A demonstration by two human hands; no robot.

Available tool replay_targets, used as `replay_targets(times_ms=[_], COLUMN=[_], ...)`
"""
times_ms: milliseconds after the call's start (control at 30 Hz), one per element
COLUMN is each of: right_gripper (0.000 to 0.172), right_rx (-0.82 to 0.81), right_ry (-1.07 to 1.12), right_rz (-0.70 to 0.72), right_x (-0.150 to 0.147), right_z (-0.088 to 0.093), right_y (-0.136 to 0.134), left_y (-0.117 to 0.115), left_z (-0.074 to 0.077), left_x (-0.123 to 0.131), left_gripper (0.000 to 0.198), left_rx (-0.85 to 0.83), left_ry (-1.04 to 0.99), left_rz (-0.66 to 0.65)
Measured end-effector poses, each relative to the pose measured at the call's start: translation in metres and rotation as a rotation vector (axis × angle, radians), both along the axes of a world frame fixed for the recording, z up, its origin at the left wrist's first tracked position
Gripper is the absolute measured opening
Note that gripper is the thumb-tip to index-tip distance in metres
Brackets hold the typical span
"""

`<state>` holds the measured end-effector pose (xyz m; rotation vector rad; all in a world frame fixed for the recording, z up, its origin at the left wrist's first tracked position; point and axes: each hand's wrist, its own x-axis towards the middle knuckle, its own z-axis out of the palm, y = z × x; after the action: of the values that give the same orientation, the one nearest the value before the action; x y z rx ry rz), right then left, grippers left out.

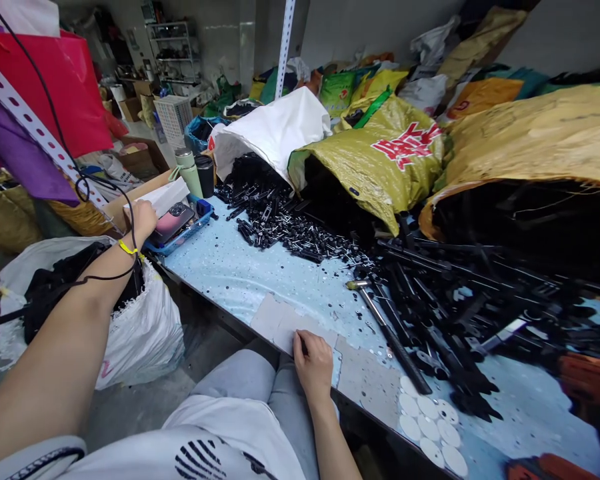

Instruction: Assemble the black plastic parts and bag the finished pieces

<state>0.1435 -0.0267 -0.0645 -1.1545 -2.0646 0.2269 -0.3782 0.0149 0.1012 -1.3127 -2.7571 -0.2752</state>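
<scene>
Grey flat card (279,321), R hand (314,363) atop

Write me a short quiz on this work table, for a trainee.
1. True or false: the hammer lies on the table, in neither hand.
2. The left hand is nearest to: A) the blue tray holding a phone; B) the green bottle; C) the yellow sack.
3. Fill in: the round discs, to the right of the right hand, are ____ in colour.
Key: 1 true; 2 A; 3 white.
</scene>
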Motion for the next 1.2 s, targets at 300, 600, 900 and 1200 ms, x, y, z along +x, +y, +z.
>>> replay_targets(times_ms=[300, 600, 900, 1200], right_gripper=[0.02, 0.017, 0.019, 0.03], right_rx=[-0.011, -0.008, 0.041, -0.042], right_ry=[-0.005, -0.008, 0.095, 0.001], right_rz=[-0.003, 0.003, -0.041, -0.111], right_x=[0.0, -0.003, 0.044, 0.066], right_z=[-0.002, 0.001, 0.018, 0.013], right_y=[0.0, 0.0, 0.006, 0.015], left_y=[-0.021, 0.006, 0.201, 0.373], left_z=[-0.031, -0.029, -0.056, -0.086], left_x=[0.033, 0.127, 0.161, 0.188], left_gripper=[0.042, 0.043, 0.063, 0.073], left_rx=[-0.204, -0.169, 0.115, 0.119], left_ry=[0.29, 0.374, -0.015, -0.146], left_rz=[-0.261, -0.513, -0.314, -0.352])
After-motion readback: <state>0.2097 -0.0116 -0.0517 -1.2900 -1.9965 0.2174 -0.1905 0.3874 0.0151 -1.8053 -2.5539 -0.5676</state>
